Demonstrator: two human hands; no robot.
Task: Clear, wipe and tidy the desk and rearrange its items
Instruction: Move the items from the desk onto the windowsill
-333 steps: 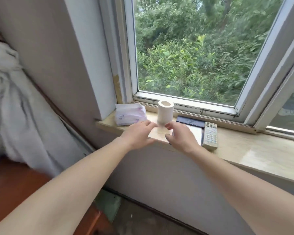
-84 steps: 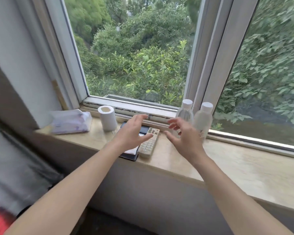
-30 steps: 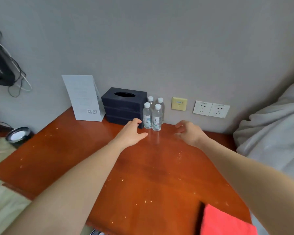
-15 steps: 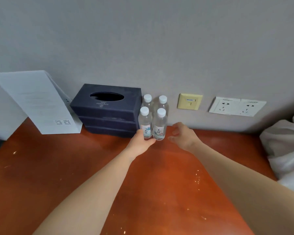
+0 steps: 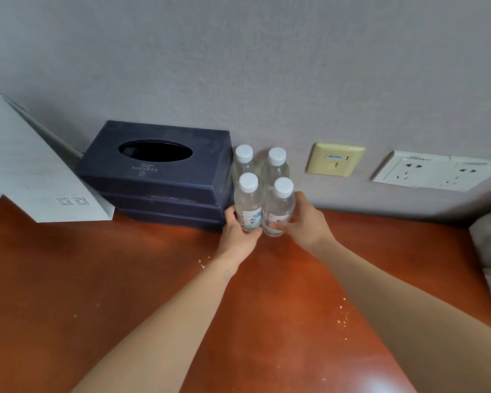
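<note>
Both our hands meet at the back of the desk (image 5: 111, 279). Our left hand (image 5: 240, 236) curls round the base of the front-left water bottle (image 5: 249, 202), and our right hand (image 5: 306, 222) wraps the front-right water bottle (image 5: 278, 208). These two stand upright and touching, straight ahead of us, each hand nearest its own. The rear bottles (image 5: 244, 163) wait just behind, against the grey wall. A dark tissue box (image 5: 159, 177) sits just left, with a white folded card (image 5: 31, 171) beyond it. Pale specks (image 5: 343, 319) dot the red-brown wood, and wall sockets (image 5: 437, 171) lie to the right.
</note>
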